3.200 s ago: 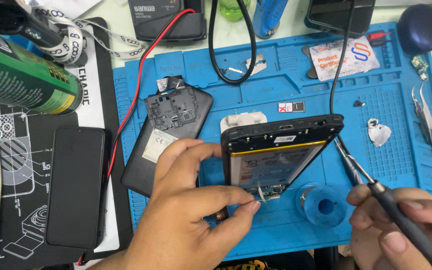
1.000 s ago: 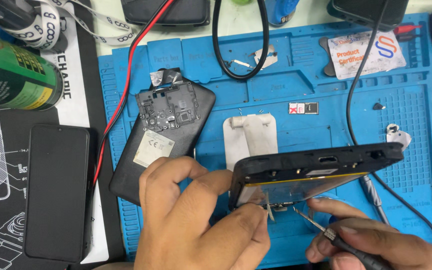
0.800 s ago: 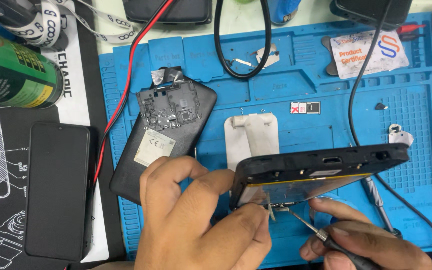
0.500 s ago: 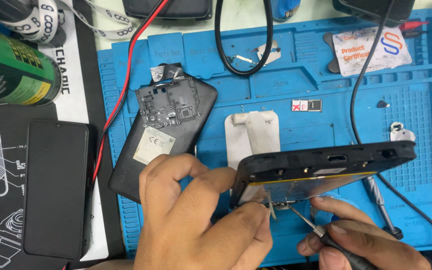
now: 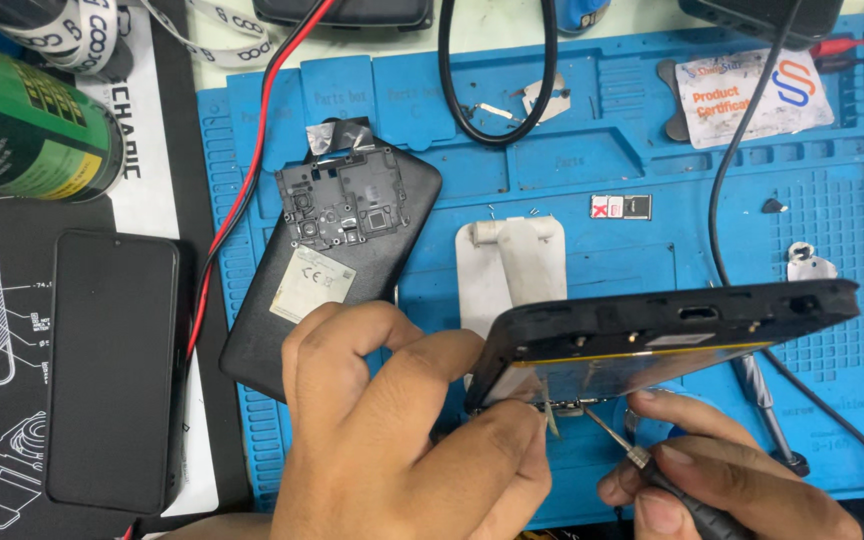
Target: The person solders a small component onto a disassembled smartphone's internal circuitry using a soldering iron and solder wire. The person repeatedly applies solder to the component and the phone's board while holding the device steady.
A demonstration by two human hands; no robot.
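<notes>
Left hand [image 5: 392, 440] pinching tilted opened phone [image 5: 652, 335] near blue mat's [image 5: 572, 170] front edge; right hand [image 5: 742, 490] gripping screwdriver [image 5: 642, 465], tip under phone.

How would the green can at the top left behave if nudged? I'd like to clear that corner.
The green can lies on its side, so it would probably roll rather than slide. Its smooth, glossy wall may be slippery to grip. It rests against the strap and near the black phone, so a push could send it onto either one.

Both hands, left [image 5: 402, 430] and right [image 5: 742, 480], bare, ungloved, short-nailed.
</notes>
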